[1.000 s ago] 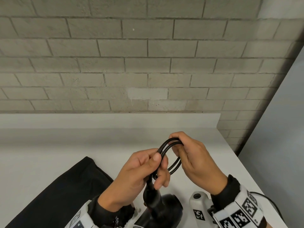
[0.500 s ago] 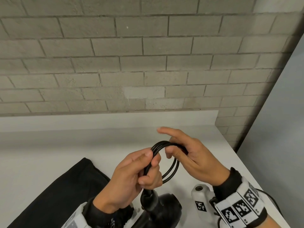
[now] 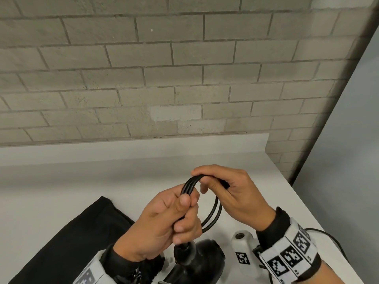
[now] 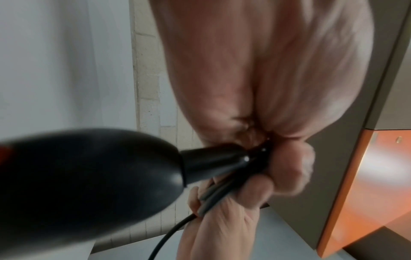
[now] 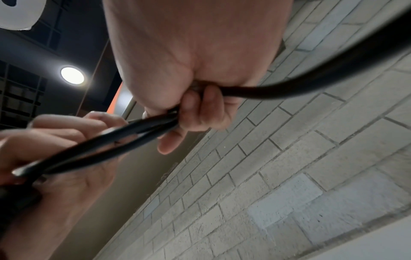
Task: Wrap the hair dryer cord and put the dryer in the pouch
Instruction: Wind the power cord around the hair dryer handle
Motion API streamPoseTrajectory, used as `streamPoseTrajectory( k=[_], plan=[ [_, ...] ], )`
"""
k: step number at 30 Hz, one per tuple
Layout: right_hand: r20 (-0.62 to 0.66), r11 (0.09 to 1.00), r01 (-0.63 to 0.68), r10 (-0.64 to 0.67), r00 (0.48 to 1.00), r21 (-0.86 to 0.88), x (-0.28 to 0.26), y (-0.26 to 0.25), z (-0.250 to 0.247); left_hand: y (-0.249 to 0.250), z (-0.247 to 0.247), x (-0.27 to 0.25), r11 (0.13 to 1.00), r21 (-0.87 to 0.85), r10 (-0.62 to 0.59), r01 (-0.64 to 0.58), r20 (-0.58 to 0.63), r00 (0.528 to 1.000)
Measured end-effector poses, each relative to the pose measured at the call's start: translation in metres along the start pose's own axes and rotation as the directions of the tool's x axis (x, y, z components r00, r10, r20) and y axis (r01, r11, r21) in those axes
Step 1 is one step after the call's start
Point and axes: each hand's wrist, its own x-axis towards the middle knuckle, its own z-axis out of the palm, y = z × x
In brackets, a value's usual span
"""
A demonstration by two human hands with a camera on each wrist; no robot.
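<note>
Closed right hand [image 3: 235, 196] back onto cord [image 3: 214, 214] loops; left hand [image 3: 164, 224] pinched coil base near dryer [image 3: 196, 261] (kept loops from springing).

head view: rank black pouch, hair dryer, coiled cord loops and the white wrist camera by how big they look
1. black pouch, largest, though cut off by the frame edge.
2. hair dryer, partly hidden by the left hand.
3. coiled cord loops, which the right hand also holds.
4. white wrist camera.
The last two look close in size; that order is unsure.
</note>
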Motion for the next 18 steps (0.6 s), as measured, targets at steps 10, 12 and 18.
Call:
streamPoseTrajectory(
  k=[10,12,18],
  plan=[
    [0.174,0.841,-0.520,0.495,0.851,0.152,-0.066,0.034,-0.007,-0.002,-0.002,-0.002,0.983,0.072,0.182,-0.168,-0.400,0.898],
    [0.197,0.840,-0.538,0.518,0.832,0.067,-0.090,0.039,-0.010,-0.001,-0.006,-0.003,0.977,0.071,0.212,-0.203,-0.477,0.853],
    [-0.076,0.879,-0.421,0.415,0.907,-0.222,-0.132,0.037,-0.023,-0.001,-0.010,-0.002,0.968,0.114,0.244,-0.222,-0.620,0.746]
  ],
)
